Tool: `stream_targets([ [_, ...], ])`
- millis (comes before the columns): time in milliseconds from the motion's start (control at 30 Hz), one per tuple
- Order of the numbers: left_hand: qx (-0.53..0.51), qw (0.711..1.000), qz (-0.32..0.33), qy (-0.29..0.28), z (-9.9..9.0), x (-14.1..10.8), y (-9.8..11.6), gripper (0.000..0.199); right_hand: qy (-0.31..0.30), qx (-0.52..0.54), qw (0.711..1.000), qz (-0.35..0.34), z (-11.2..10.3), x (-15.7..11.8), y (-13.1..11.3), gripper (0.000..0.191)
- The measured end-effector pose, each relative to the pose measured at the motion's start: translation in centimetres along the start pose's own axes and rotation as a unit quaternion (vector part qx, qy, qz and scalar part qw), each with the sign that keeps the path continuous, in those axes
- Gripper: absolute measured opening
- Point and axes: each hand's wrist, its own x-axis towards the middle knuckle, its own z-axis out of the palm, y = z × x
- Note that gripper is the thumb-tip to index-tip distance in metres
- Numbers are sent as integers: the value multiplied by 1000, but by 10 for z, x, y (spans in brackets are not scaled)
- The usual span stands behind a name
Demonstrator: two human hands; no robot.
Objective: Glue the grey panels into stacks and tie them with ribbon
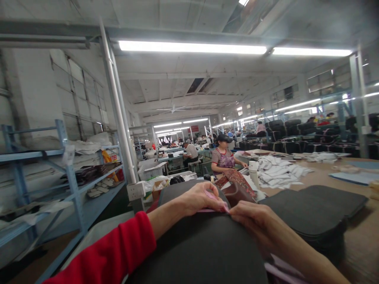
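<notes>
My left hand [204, 197], below a red sleeve, is closed in a pinch on a thin pink strip [211, 194], perhaps cloth or tape. Close beside it, my right hand [251, 215] pinches the same strip near its end; the fingertips almost meet. Both hands are over a large dark grey panel [201, 248] with a rounded outline, which fills the space in front of me. Behind the hands, another grey piece [180, 189] shows in part. A second pink edge [284, 268] shows beneath my right forearm.
Stacked dark grey panels [304, 209] lie on the brown table [361, 240] at right, with a heap of white pieces [278, 169] behind. A person [223, 157] works across from me. A blue shelf rack [74, 189] and a pole with a socket box [136, 191] stand left.
</notes>
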Motion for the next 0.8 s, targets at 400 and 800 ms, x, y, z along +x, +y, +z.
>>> stream_targets([
  [400, -13, 1000, -15, 7, 1, -5, 4, 65, 72, 161, 979, 100, -9, 30, 30, 46],
  [800, -30, 1000, 1, 4, 0, -6, 3, 92, 30, 316, 943, 98, 18, 29, 55, 38],
])
